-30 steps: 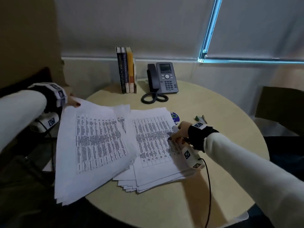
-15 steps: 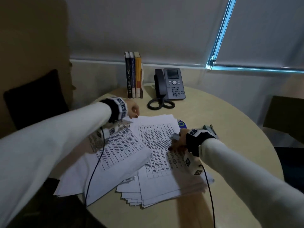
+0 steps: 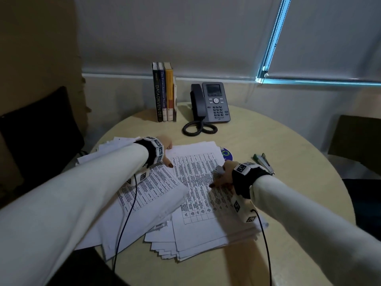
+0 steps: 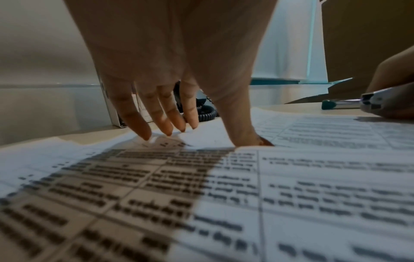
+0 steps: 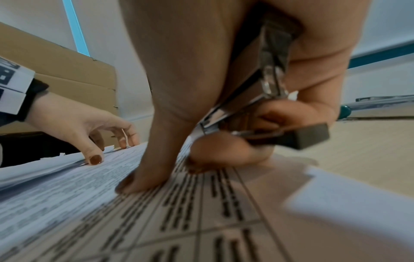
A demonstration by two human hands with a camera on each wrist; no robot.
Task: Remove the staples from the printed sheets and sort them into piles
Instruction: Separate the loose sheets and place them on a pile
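Left fingers (image 4: 143,127) are spread and straight, tips and thumb resting on the top corner of the sheets (image 3: 195,182) at mid-frame. The left hand (image 3: 165,145) holds nothing. The right hand (image 3: 223,175) curls round a metal staple tool (image 5: 271,85), thumb pressed onto the right pile. Two overlapping piles fill the round table (image 3: 288,151). I'd say sorting is partway through; whether staples remain I cannot tell.
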